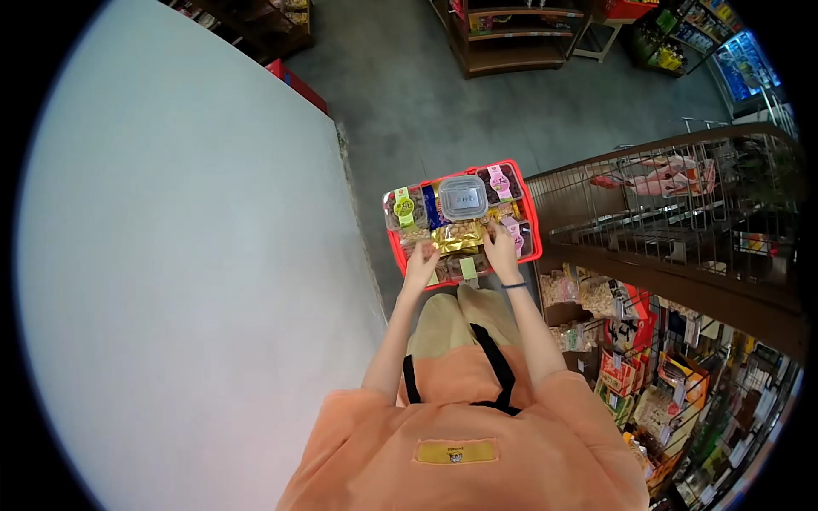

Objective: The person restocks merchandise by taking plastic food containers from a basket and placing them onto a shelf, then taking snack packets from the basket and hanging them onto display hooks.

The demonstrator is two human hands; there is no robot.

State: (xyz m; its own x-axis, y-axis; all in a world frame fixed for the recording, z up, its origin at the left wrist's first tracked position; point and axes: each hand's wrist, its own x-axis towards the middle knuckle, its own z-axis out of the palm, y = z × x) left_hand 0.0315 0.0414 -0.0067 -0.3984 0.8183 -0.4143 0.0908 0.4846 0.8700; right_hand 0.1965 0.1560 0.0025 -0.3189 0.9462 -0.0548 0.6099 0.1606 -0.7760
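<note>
A red plastic basket (pixel 534 220) full of packed foods is in front of my legs. On top lies a shiny gold bag (pixel 457 236) with a clear window showing light pieces. My left hand (pixel 423 262) grips its left end and my right hand (pixel 501 248) grips its right end, fingers bent. Just beyond the bag sits a clear plastic tub (pixel 463 198) with a lid. Clear boxes of dark pieces fill the corners, one with a green label (pixel 403 207) and one with a pink label (pixel 500 182). My fingertips are partly hidden.
A white wall or panel (pixel 196 255) runs along my left. To my right is a wire rack with a brown rail (pixel 682 281), and bagged snacks (pixel 605 298) hang below it. Wooden shelves (pixel 515 55) stand across the grey floor (pixel 383 102).
</note>
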